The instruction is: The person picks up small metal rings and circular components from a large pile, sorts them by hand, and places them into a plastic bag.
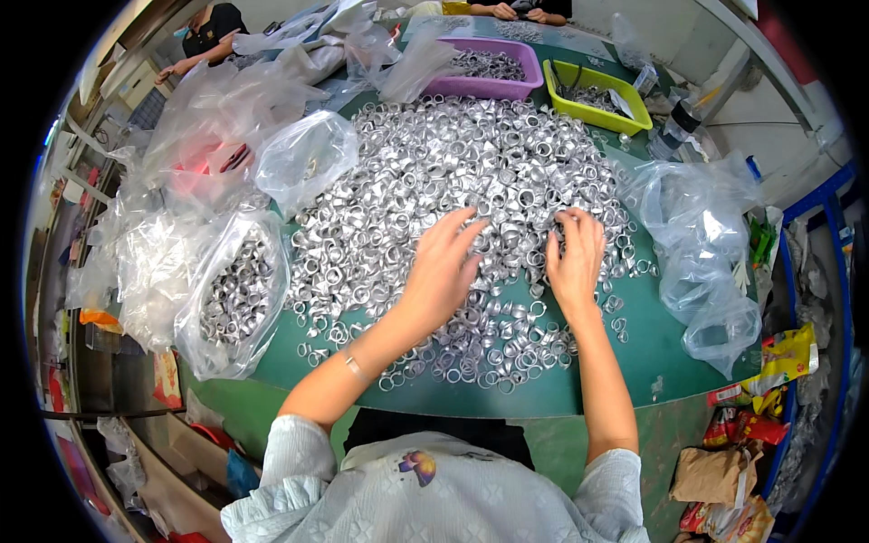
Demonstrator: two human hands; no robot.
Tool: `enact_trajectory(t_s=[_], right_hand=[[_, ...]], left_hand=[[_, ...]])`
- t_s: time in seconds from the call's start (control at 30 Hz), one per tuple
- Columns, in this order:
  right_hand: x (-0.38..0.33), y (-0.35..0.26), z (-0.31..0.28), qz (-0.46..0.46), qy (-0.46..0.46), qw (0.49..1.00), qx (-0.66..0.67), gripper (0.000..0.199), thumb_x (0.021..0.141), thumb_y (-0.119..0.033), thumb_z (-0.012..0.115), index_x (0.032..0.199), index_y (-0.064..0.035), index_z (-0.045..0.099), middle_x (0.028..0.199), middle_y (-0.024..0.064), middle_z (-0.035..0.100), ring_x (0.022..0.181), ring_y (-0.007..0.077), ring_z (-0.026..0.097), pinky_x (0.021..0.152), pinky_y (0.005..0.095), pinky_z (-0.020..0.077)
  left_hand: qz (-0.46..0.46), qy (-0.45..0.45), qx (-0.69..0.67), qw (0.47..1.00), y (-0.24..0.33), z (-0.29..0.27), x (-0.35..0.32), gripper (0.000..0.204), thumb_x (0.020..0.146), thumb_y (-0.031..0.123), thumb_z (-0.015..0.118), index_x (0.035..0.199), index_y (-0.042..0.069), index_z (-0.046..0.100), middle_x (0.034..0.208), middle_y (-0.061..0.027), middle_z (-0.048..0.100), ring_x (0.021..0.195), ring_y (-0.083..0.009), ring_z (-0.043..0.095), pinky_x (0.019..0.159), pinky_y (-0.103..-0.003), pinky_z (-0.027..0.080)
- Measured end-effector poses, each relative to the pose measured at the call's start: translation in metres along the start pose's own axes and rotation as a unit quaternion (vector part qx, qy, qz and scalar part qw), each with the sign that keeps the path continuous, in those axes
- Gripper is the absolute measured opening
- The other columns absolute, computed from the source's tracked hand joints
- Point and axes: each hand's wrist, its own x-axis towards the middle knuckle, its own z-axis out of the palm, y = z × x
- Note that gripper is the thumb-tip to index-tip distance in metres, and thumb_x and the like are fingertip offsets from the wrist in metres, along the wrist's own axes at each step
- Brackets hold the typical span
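Both of your hands lie on the heap of small silver metal rings (pixel 453 172) in the head view: your left hand (pixel 444 267) rests flat with fingers spread and loose, your right hand (pixel 575 258) has its fingers curled down into the parts, and you cannot tell whether it pinches one.

The rings cover most of the green table (pixel 652 344), thinning toward the near curved edge, where a bare green strip on your right gives some room. They look shiny, ring-shaped and tangled together.

On your left a clear plastic bag (pixel 237 299) holds more rings, with other crumpled clear bags (pixel 181 136) behind it. Empty clear bags (pixel 706 244) sit at the right edge. Far across stand a purple tray (pixel 520 88) and a lime-green tray (pixel 634 118). Colourful wrappers (pixel 778 362) lie low on the right.
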Motion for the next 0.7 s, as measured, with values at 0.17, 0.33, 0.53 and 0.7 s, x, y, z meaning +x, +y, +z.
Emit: enact_trajectory(t_s=[0.17,0.33,0.53,0.7], right_hand=[[0.038,0.024,0.026,0.008,0.050,0.995,-0.083,0.037,0.084,-0.024,0.059,0.117,-0.0068,0.054,0.124,0.0150,0.048,0.117,0.0366,0.040,0.096,0.0500,0.0291],[0.022,0.013,0.028,-0.014,-0.017,0.997,-0.079,0.034,0.084,-0.028,0.057,0.111,-0.0077,0.058,0.130,0.0171,0.041,0.122,0.0409,0.034,0.099,0.0559,0.0258],[-0.018,-0.003,0.010,-0.012,-0.049,0.995,0.086,0.038,0.078,-0.015,0.063,0.112,-0.0009,0.052,0.125,0.0208,0.040,0.116,0.0404,0.038,0.098,0.0479,0.0299],[-0.048,-0.004,-0.010,-0.054,-0.123,0.985,0.108,0.043,0.077,-0.012,0.063,0.116,-0.0011,0.049,0.125,0.0195,0.041,0.117,0.0367,0.040,0.101,0.0487,0.0275]], left_hand=[[0.050,-0.014,0.168,0.984,-0.013,0.074,0.074,0.045,0.085,0.013,0.054,0.129,0.008,0.044,0.130,-0.0183,0.044,0.123,-0.0381,0.038,0.101,-0.052,0.030],[0.058,-0.065,0.215,0.973,-0.015,0.083,0.067,0.049,0.080,0.016,0.057,0.126,0.004,0.045,0.122,-0.0198,0.048,0.116,-0.0406,0.041,0.097,-0.049,0.033],[0.119,-0.142,0.115,0.976,-0.011,0.073,0.043,0.049,0.073,0.009,0.058,0.119,-0.004,0.047,0.110,-0.0183,0.053,0.109,-0.0357,0.046,0.093,-0.041,0.037],[0.150,-0.147,0.104,0.972,0.005,0.062,-0.002,0.053,0.064,-0.006,0.058,0.115,0.004,0.049,0.115,-0.0198,0.048,0.120,-0.0463,0.036,0.099,-0.051,0.034]])
